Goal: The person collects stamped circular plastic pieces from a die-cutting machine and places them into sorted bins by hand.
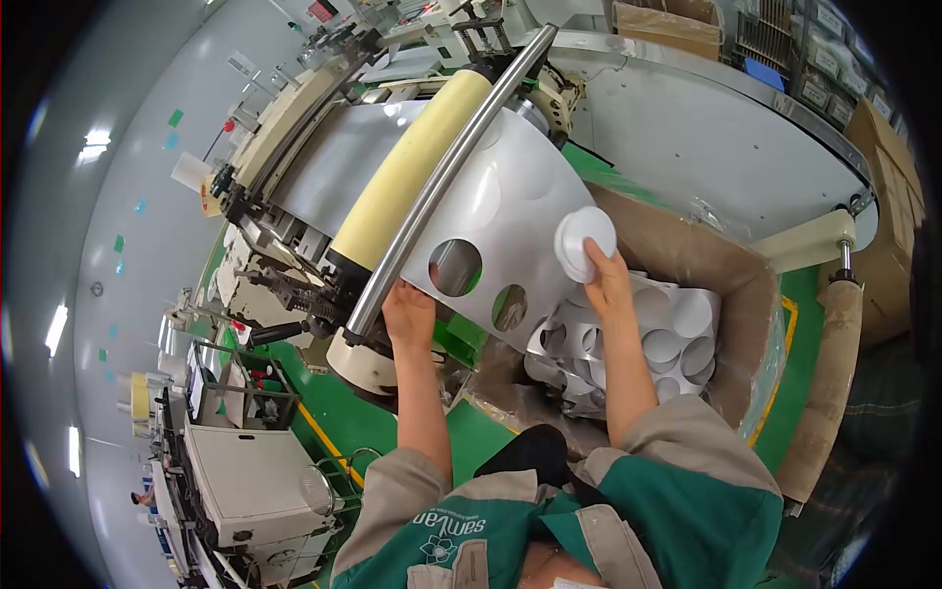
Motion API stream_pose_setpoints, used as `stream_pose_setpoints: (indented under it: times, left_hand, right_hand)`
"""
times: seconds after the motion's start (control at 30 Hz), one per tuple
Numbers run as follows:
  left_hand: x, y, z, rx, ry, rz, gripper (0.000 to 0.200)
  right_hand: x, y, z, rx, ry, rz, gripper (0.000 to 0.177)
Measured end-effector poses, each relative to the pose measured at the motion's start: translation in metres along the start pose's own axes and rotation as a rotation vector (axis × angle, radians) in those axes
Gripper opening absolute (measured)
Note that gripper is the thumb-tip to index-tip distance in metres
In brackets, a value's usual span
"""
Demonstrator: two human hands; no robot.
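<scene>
My right hand (606,278) grips a small stack of white round discs (585,241), held up against the white punched sheet (510,211) that comes off the machine. My left hand (408,314) reaches under the steel bar (446,177), its fingers at the lower edge of that sheet beside a round hole (455,267). A pale yellow roller (407,172) runs along behind the bar. The sheet's punched waste drops in folds into a brown cardboard box (731,285) below my right arm.
The machine's black mechanism (285,285) sits left of the roller. A white cabinet (250,481) stands at lower left on the green floor (471,437). A curved metal table (706,137) lies behind the box, with cardboard boxes (888,206) at far right.
</scene>
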State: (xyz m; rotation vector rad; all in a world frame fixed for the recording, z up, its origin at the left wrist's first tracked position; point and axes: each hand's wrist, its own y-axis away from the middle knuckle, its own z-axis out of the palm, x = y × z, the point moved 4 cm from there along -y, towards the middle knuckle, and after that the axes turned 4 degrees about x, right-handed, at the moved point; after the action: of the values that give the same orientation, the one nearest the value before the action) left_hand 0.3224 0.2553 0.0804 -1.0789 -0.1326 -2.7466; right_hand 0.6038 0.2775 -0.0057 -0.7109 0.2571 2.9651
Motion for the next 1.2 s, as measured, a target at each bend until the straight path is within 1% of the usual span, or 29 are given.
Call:
stream_pose_setpoints:
  times: [0.03,0.07,0.1,0.13,0.17,0.2,0.23,0.3,0.33,0.4,0.43,0.5,0.53,0.63,0.67,0.7,0.73,0.77,0.8,0.83,0.9,0.97,1.03,1.1,1.17,1.2]
  left_hand:
    - [0.000,-0.003,0.001,-0.014,0.053,0.012,0.036]
    - [0.001,-0.001,0.011,0.004,0.086,-0.006,0.033]
    - [-0.003,-0.002,0.009,0.007,0.073,-0.043,0.034]
    - [-0.007,-0.004,0.006,0.009,0.059,-0.078,0.035]
    - [-0.011,-0.006,0.004,0.009,0.043,-0.110,0.035]
    - [-0.017,-0.003,0.006,0.030,0.034,-0.168,0.035]
    - [-0.023,0.002,0.008,0.066,-0.008,-0.176,0.036]
    - [-0.039,0.008,0.004,-0.015,-0.182,-0.098,0.038]
    - [-0.045,0.016,0.001,-0.060,-0.199,-0.115,0.039]
    - [-0.058,0.033,0.002,-0.036,-0.209,-0.137,0.041]
    - [-0.062,0.037,0.000,-0.014,-0.205,-0.166,0.043]
    - [-0.062,0.037,-0.001,-0.044,-0.260,-0.190,0.045]
    - [-0.061,0.037,-0.002,-0.059,-0.285,-0.203,0.047]
    - [-0.051,0.032,0.010,-0.134,-0.339,-0.229,0.043]
    - [-0.042,0.030,0.014,-0.054,-0.349,-0.186,0.046]
    - [-0.033,0.023,0.012,-0.016,-0.411,-0.126,0.049]
    - [-0.024,0.019,0.012,-0.016,-0.333,-0.133,0.049]
    - [-0.017,0.017,0.013,-0.016,-0.255,-0.142,0.049]
    - [-0.011,0.019,0.019,0.026,-0.245,-0.119,0.045]
    - [-0.009,0.016,0.018,0.042,-0.220,-0.093,0.044]
    - [-0.004,0.010,0.014,0.074,-0.171,-0.044,0.042]
    - [-0.005,0.008,0.012,-0.010,-0.069,-0.088,0.035]
    - [-0.009,0.006,0.010,0.010,-0.053,-0.084,0.034]
    - [-0.017,0.001,0.004,0.026,-0.023,-0.139,0.033]
    - [-0.027,0.002,0.001,0.035,-0.046,-0.182,0.033]
    - [-0.034,0.003,-0.001,0.055,-0.128,-0.150,0.032]
  right_hand:
    - [-0.001,0.001,0.012,-0.059,0.013,0.042,0.040]
    - [0.003,0.000,0.024,-0.090,0.111,0.059,0.039]
    - [0.008,-0.002,0.038,-0.161,0.170,0.111,0.037]
    - [0.015,-0.003,0.053,-0.218,0.245,0.135,0.038]
    - [0.017,-0.002,0.073,-0.279,0.370,0.149,0.038]
    - [0.023,-0.001,0.086,-0.358,0.547,0.117,0.043]
    - [0.029,0.003,0.099,-0.408,0.642,0.060,0.044]
    - [0.038,0.010,0.119,-0.498,0.831,-0.060,0.045]
    - [0.044,0.013,0.118,-0.474,0.851,-0.062,0.045]
    - [0.054,0.019,0.113,-0.426,0.891,-0.068,0.044]
    - [0.054,0.020,0.109,-0.440,0.855,-0.022,0.043]
    - [0.051,0.025,0.098,-0.469,0.783,0.076,0.042]
    - [0.060,0.020,0.082,-0.370,0.766,0.082,0.041]
    - [0.057,0.021,0.056,-0.152,0.276,0.023,0.038]
    - [0.058,0.019,0.043,-0.080,0.190,0.018,0.042]
    - [0.056,0.017,0.029,0.045,0.136,-0.008,0.041]
    - [0.051,0.017,0.011,0.133,0.056,0.027,0.042]
    - [0.046,0.009,-0.010,0.127,-0.011,0.013,0.044]
    - [0.039,0.002,-0.031,0.175,-0.036,0.001,0.045]
    - [0.023,0.007,-0.034,0.255,-0.086,-0.005,0.044]
    - [0.007,-0.003,-0.044,0.157,-0.163,-0.019,0.044]
    - [-0.006,-0.005,-0.036,0.092,-0.135,-0.023,0.039]
    - [-0.012,-0.006,-0.007,-0.032,-0.029,0.005,0.039]
    - [-0.007,-0.008,0.023,-0.199,0.074,0.057,0.038]
    - [0.006,-0.007,0.056,-0.292,0.314,0.044,0.037]
    - [0.012,-0.006,0.071,-0.371,0.456,0.053,0.037]
